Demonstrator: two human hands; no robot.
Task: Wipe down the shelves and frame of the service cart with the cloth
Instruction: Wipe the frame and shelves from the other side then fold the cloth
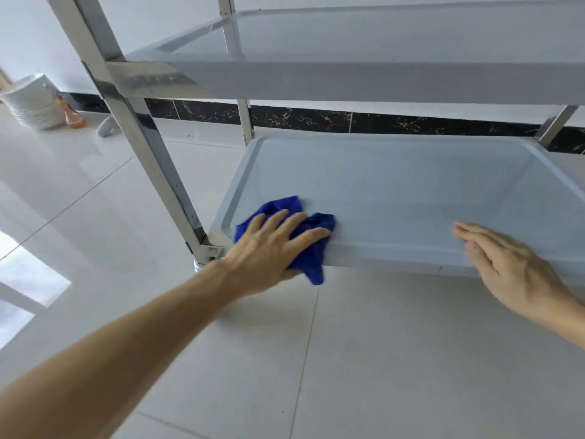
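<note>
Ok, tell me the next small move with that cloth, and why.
Probably sweep the left hand rightward along the lower shelf. It presses the blue cloth flat at the front left corner, the cloth partly draped over the edge, while the right hand rests on the front rim.

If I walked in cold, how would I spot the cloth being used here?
Find the metal service cart with pale grey shelves. On its lower shelf, at the near left corner, the left hand presses flat on the cloth, which spills over the shelf's front edge. It is the only deep blue thing among whites, greys and steel.
</note>
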